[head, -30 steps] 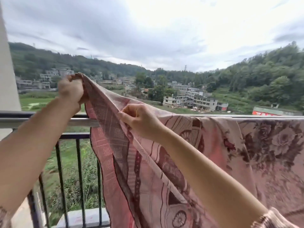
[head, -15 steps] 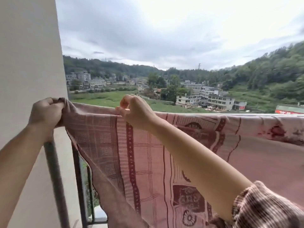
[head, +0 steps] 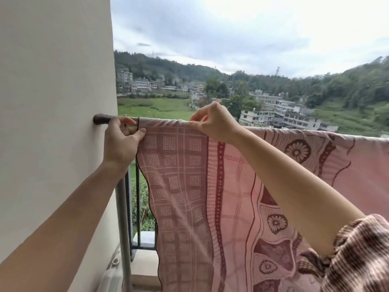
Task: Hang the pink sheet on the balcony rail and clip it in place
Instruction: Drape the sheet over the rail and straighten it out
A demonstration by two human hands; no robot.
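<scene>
Where the balcony rail (head: 101,119) meets the cream wall (head: 54,123) at the far left, the left hand (head: 121,142) pinches the dark-hemmed end edge of the pink sheet (head: 189,186) between thumb and fingers, right at the rail top. Below it the grey post and dark balusters (head: 137,203) stand bare, with the sheet's wavy side edge hanging just beside them. Further right, the right hand (head: 212,123) grips a small fold of cloth on the crest of the rail, fingertips (head: 194,120) closed on it. From there the sheet lies draped over the rail all the way to the right edge of view, its checked and flowered panels hanging flat on the near side.

Judging by this, the hanging step is almost finished: both hands are squaring the last corner so the edge sits close to the wall. No clip is in view, so clipping appears not yet begun. The next move likely calls for one hand to hold the cloth against the rail while the other lets go to fetch a clip and fasten it near this corner.
</scene>
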